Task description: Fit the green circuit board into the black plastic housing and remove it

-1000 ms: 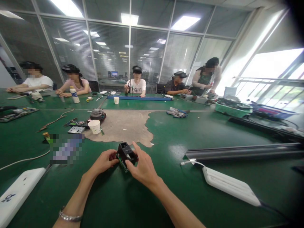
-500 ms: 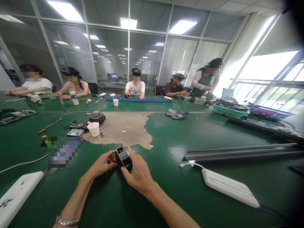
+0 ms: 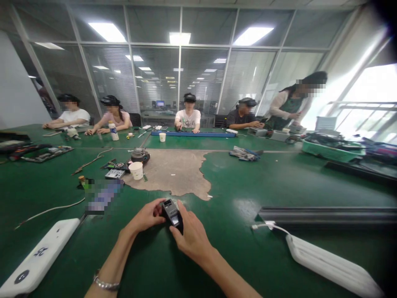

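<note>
Green surface (image 3: 248, 244) with a brown patch (image 3: 176, 165)
Left hand (image 3: 150, 217) and right hand (image 3: 194, 234) grip a black device (image 3: 172, 213) between them, near side of the patch; beyond, a cup (image 3: 136, 170), people (image 3: 188, 119), then a glass wall (image 3: 201, 66).

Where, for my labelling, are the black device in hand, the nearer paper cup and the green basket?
Black device (image 3: 171, 213), head view: its upward-turned face.
Nearer paper cup (image 3: 135, 171), head view: its outer side.
Green basket (image 3: 331, 152), head view: its near wall.
</note>
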Motion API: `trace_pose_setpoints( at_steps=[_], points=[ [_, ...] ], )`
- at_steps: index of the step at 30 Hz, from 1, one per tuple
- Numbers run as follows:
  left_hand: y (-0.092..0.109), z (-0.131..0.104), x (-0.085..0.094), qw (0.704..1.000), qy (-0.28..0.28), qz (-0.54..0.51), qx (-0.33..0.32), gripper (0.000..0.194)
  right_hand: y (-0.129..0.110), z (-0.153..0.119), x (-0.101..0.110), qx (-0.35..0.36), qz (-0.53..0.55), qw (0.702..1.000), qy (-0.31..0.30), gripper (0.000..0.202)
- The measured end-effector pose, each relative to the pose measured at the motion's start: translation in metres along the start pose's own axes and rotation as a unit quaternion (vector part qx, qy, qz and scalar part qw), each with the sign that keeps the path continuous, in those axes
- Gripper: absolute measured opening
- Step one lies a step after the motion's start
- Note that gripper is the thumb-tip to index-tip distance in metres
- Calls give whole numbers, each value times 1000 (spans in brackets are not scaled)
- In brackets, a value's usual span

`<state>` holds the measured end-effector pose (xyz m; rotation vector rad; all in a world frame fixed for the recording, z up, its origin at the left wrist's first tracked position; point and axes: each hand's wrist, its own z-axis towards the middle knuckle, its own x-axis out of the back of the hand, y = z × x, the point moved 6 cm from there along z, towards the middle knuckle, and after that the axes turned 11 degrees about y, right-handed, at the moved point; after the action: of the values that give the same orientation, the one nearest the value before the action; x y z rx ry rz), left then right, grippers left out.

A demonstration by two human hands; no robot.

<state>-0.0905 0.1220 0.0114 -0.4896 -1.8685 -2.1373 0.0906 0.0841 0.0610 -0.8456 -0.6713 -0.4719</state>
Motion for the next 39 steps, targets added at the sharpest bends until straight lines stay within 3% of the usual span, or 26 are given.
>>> trace_pose_setpoints(
  at_steps=[6,10,14,18,21,27,32,35,39],
  points=[
    [-5,1,1,1000,13,-18,19,76,-2,13,22,-40,55,995,74,73],
    [-2,1,2,1000,14,17,15,65,16,25,45,-97,26,987,122,72],
    [2,0,3,998,32,41,22,58,46,29,48,-144,-92,983,68,73],
    [9,0,3,996,31,82,-3,37,57,20,38,-138,-176,974,-40,78],
    [10,1,2,996,21,87,-8,34,55,15,32,-112,-174,977,-61,84],
    [10,0,2,996,25,86,-7,36,51,21,38,-106,-137,985,-7,76],
    [13,-2,3,997,26,72,6,33,28,28,47,-94,21,993,68,78],
    [18,-4,4,997,25,67,-3,34,12,26,40,-73,86,992,55,78],
    [20,-6,5,997,29,68,-14,40,2,20,28,-64,91,993,23,78]
  ],
)
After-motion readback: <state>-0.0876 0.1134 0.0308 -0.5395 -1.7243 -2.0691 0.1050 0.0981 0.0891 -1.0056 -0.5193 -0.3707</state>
